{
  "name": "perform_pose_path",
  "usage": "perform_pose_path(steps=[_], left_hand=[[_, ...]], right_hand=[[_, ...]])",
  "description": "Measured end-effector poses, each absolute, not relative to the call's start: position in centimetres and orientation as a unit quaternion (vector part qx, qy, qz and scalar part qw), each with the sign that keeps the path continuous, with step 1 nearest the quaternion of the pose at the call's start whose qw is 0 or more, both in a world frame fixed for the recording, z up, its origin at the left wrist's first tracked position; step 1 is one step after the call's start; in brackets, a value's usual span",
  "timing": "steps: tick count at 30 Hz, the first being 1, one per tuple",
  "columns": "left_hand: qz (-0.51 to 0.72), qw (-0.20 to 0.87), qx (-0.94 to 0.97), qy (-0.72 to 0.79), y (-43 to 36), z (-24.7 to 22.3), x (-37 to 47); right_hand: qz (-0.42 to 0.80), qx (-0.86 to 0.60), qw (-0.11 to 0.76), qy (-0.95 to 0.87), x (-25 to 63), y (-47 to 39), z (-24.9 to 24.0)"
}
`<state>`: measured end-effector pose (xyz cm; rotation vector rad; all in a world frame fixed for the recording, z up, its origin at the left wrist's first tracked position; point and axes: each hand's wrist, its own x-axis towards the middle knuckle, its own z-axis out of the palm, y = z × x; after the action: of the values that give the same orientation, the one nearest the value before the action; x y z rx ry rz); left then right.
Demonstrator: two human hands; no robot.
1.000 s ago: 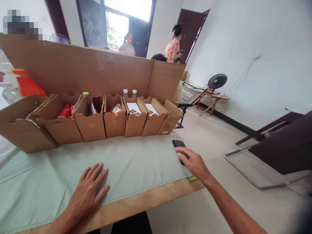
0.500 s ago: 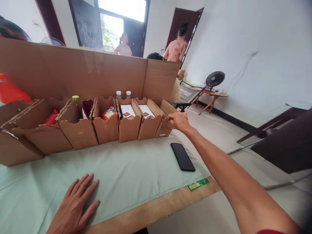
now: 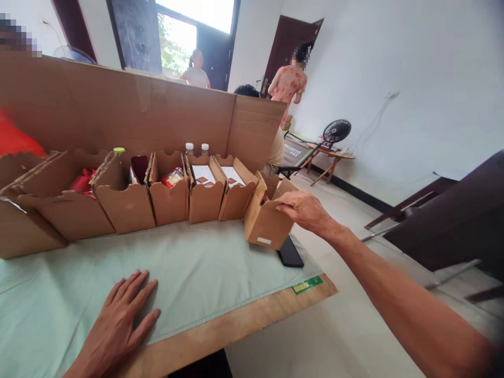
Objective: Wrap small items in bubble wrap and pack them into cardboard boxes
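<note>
No text is legible. A white label on the box, centre frame, and chair lettering are too small to read.

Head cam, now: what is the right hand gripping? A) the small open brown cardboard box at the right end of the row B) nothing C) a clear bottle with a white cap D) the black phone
A: the right hand grips the rim of the small open brown cardboard box, which sits tilted, partly over the flat black phone on the pale green cloth.
</note>
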<state>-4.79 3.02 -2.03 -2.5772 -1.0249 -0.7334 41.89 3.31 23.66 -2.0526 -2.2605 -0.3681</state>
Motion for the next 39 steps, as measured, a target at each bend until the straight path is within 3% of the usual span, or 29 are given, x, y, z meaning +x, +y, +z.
perform_pose_path(steps=[7,9,11,14,17,19,23,26,28,33,39], left_hand=[[-0.306,0.105,-0.875,-0.360,3.3,-2.3,-4.8],[-0.323,0.079,-0.864,-0.378,3.1,-2.0,-4.7],[-0.344,0.051,-0.850,-0.396,2.6,-1.4,-4.4],[-0.367,-0.008,-0.830,-0.419,0.9,0.0,-3.4],[-0.380,-0.094,-0.807,-0.443,-1.1,1.5,-1.3],[-0.379,-0.148,-0.793,-0.455,-2.2,2.2,0.7],[-0.379,-0.205,-0.778,-0.457,-3.0,2.2,5.1],[-0.388,-0.224,-0.771,-0.453,-2.9,1.8,7.5],[-0.393,-0.231,-0.764,-0.457,-2.8,1.6,8.4],[-0.416,-0.238,-0.747,-0.461,-2.0,1.9,8.8],[-0.418,-0.307,-0.685,-0.512,3.9,5.5,4.8]], right_hand=[[-0.064,-0.638,0.000,-0.767,30.2,2.1,24.5],[-0.019,-0.622,0.033,-0.782,26.6,2.3,24.7],[0.096,-0.585,0.145,-0.792,24.3,2.2,25.6],[0.232,-0.501,0.391,-0.736,24.6,1.1,27.0],[0.125,-0.517,0.554,-0.640,29.2,-0.1,25.7],[0.066,-0.573,0.592,-0.563,33.2,-0.5,22.7],[0.156,-0.651,0.517,-0.534,38.4,-0.9,14.8],[0.145,-0.673,0.503,-0.522,39.2,-1.0,10.8],[0.139,-0.680,0.510,-0.507,39.2,-0.6,9.4],[0.265,-0.656,0.471,-0.527,38.4,1.0,7.7],[0.314,-0.622,0.489,-0.525,33.1,1.4,6.0]])
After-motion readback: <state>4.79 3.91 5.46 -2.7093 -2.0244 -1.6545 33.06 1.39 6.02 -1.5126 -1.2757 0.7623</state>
